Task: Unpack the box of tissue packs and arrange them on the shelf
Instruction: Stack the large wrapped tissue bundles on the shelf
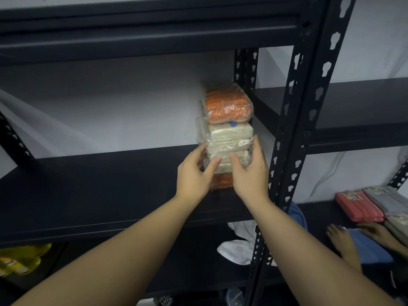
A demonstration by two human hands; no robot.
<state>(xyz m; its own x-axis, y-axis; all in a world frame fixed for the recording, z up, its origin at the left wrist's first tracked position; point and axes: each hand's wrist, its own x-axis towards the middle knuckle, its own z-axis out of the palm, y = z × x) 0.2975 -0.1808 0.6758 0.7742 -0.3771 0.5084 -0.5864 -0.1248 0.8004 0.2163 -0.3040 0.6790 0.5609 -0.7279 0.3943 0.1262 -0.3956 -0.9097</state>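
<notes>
Tall stack of plastic-wrapped tissue packs, orange at top and bottom, cream between, stands on black metal shelf board, just beside black perforated upright post.

Risk: stack narrow, top orange pack tilted; letting go unevenly or nudging could topple it left or forward off board edge. Slick wrap could let packs slide.

Left hand and right hand flank lower packs, fingers curled round sides, thumbs on front. Grip firmness: cannot tell.
</notes>
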